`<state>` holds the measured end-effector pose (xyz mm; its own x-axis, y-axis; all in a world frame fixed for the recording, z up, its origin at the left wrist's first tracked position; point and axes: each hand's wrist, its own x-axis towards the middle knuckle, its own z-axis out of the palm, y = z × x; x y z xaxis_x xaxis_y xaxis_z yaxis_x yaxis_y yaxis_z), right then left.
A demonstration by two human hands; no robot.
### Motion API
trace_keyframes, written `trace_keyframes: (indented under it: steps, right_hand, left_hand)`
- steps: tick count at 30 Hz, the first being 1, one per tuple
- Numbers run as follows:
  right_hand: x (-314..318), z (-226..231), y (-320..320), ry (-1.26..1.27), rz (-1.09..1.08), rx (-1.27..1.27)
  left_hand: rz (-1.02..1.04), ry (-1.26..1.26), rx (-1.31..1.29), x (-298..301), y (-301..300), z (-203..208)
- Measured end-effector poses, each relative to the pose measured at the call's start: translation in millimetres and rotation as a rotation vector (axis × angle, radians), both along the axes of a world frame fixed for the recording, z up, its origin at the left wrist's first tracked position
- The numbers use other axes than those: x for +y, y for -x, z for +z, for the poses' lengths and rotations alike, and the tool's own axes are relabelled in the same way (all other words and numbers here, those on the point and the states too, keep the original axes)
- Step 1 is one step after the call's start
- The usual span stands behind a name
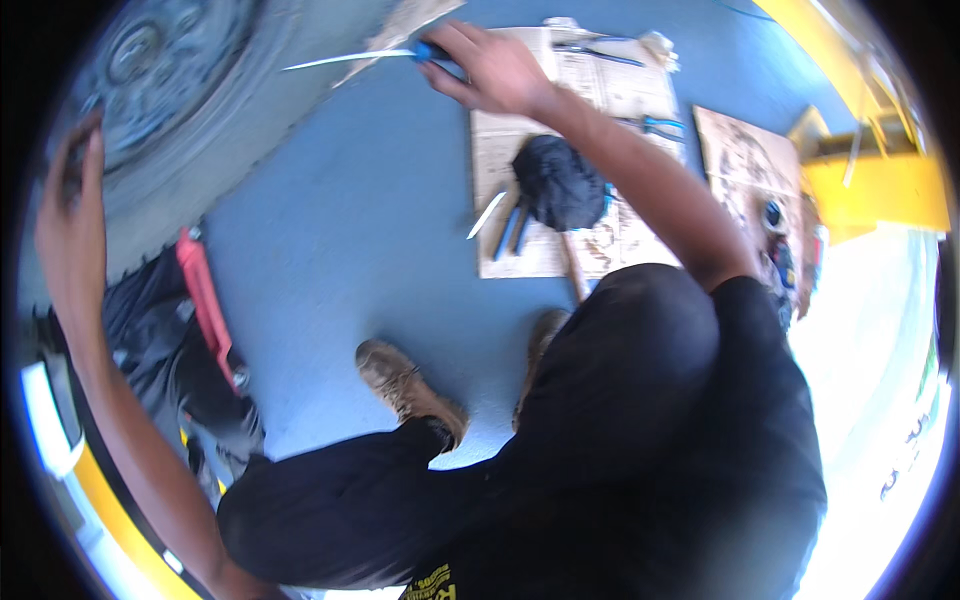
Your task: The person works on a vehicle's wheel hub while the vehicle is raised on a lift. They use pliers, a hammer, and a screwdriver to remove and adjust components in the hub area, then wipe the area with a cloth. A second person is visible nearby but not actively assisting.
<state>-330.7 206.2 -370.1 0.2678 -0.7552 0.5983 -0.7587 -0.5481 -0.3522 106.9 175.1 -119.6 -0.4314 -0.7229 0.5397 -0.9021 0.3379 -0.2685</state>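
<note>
My right hand (490, 72) is closed around the blue handle of a screwdriver (424, 50). Its long thin shaft points left toward the wheel's tyre, and its tip is apart from my left hand. At the far left, my left hand (75, 215) reaches up against the wheel (235, 110), fingers apart over the tyre near the rim. The wheel's metal hub (135, 55) shows past my fingertips. Below my right forearm, a crumpled black cloth-like bundle (560, 183) lies on a cardboard sheet (500, 150), beside blue-handled tools (512, 228).
Pliers (600, 52) and a blue-handled tool (662, 126) lie on the cardboard. A second stained cardboard sheet (735, 150) holds more items, near a yellow metal structure (880, 190). Left of my boots (400, 380) are a long red bar (208, 300) and dark crumpled fabric (170, 350).
</note>
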Motion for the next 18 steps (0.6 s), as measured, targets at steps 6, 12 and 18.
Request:
trace_keyframes:
  steps: [6,12,18]
  right_hand:
    - [242,-202,147,-0.169,-1.057,-0.280]
    - [521,-206,278,-0.521,-1.687,0.106]
    - [410,-198,283,-0.378,-1.455,0.455]
  left_hand:
    - [0.041,-0.783,-0.011,57,27,-32]
    - [-0.194,-1.484,-0.378,35,118,-92]
    - [-0.425,-1.228,-0.335,30,196,-115]
